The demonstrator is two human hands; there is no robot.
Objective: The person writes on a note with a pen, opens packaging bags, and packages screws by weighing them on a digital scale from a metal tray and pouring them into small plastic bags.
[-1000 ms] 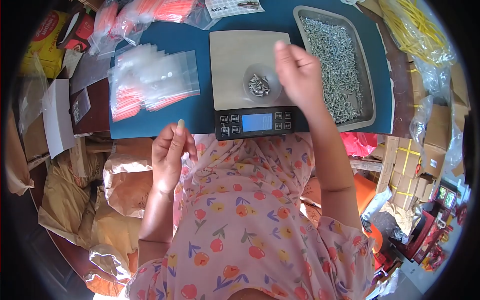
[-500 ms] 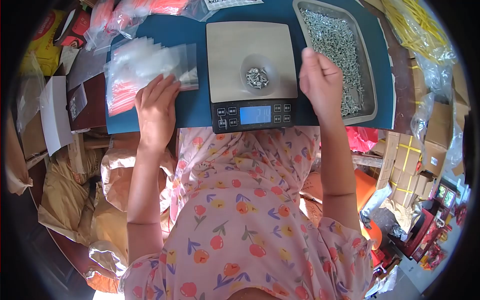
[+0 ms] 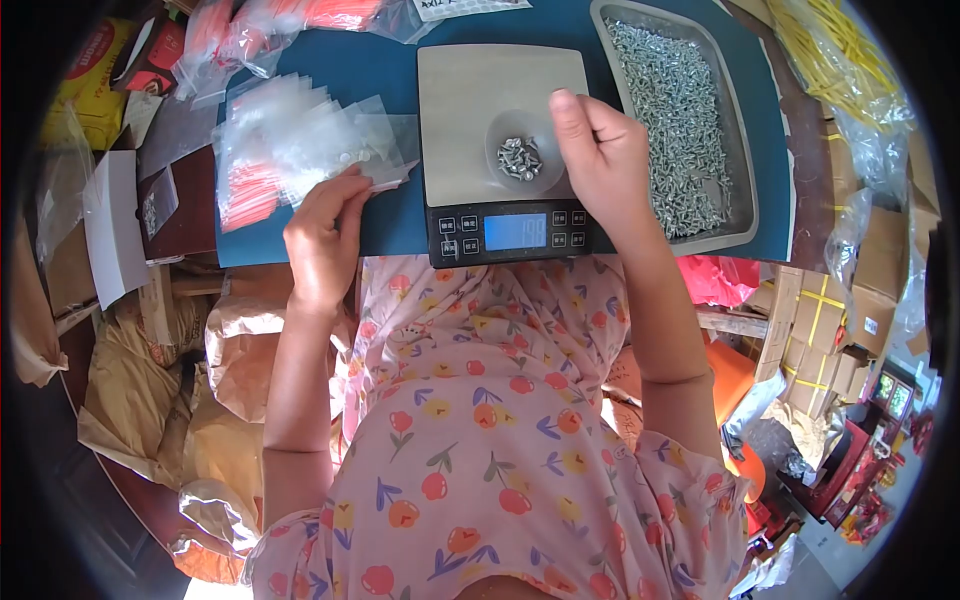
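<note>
A digital scale (image 3: pixel 455 130) stands in the middle of the table with a small clear bowl (image 3: pixel 495 128) on its plate. Small screws (image 3: pixel 518 157) lie in the bowl. My right hand (image 3: pixel 610 165) is curled closed over the plate's right side, close by the bowl; whatever is inside its fingers is hidden. To the left is a spread stack of clear zip bags (image 3: pixel 300 130) with red edges. My left hand (image 3: pixel 325 235) pinches the near edge of a bag at the stack's right side. A metal tray (image 3: pixel 745 190) full of loose screws (image 3: pixel 680 120) sits to the right.
More bundled bags (image 3: pixel 330 12) lie along the back edge. A small bag (image 3: pixel 158 205) with metal pieces lies at the left, beside a white folded card (image 3: pixel 115 230). Yellow ties in plastic (image 3: pixel 840 50) are at the far right, above cardboard boxes (image 3: pixel 880 250).
My right hand has moved left from the tray's edge to beside the bowl. My left hand has raised the edge of a bag. The scale's display reading has changed.
</note>
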